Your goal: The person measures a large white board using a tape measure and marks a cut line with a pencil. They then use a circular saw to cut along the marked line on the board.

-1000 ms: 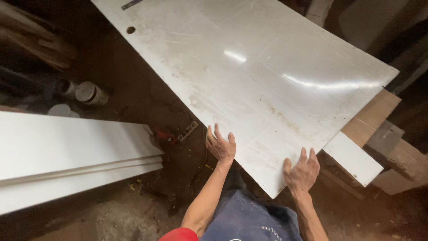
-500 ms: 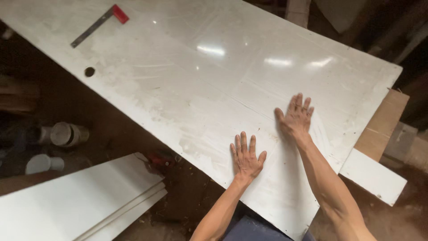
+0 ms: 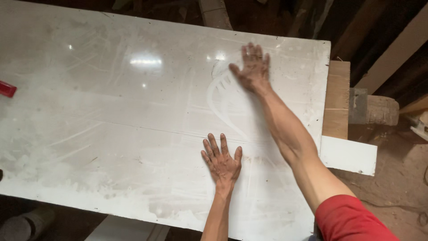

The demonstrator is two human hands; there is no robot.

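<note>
Large white panel (image 3: 133,134), dusty and glossy, lying flat with long axis running left to right, its right end resting on a wooden board (image 3: 337,98) and a white offcut (image 3: 350,155). Small red tool (image 3: 6,89) at the far left edge, well apart from both hands. Left hand (image 3: 221,159) pressed flat near the front edge, right of the middle, fingers spread wide, holding nothing. Right hand (image 3: 253,67) stretched toward the back right corner, also flat, fingers open and blurred, at the top of a curved wiped streak in the dust. Nearer to the right end: the right hand. Compared with half a second ago: right hand moved farther toward the back edge, left hand about in the same place, fresh streak now visible.
</note>
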